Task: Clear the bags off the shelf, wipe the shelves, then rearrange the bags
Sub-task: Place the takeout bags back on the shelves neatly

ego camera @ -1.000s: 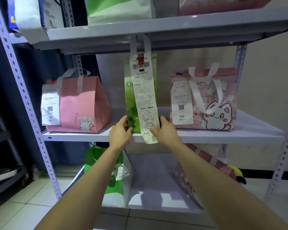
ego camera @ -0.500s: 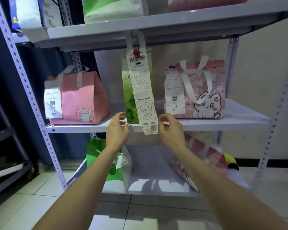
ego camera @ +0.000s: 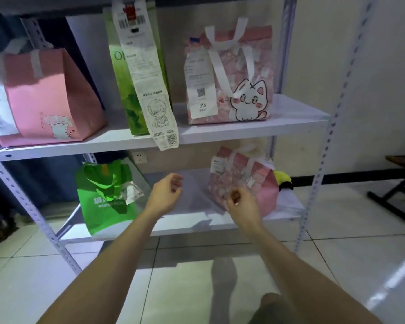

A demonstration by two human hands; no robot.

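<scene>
Both your hands are free: your left hand (ego camera: 166, 195) and right hand (ego camera: 241, 203) hang loosely curled, grasping nothing, in front of the lower shelf (ego camera: 185, 226). On that shelf a green bag (ego camera: 103, 202) stands to the left and a pink bag (ego camera: 243, 178) leans to the right. The middle shelf (ego camera: 243, 134) carries a pink paper bag (ego camera: 52, 99), a tall green bag (ego camera: 124, 73) with a long receipt (ego camera: 150, 90), and a cat bag (ego camera: 234, 76).

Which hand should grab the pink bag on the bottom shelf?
Probably the right hand: it's empty and just in front of that pink bag. The left hand is nearer the green bag.
</scene>
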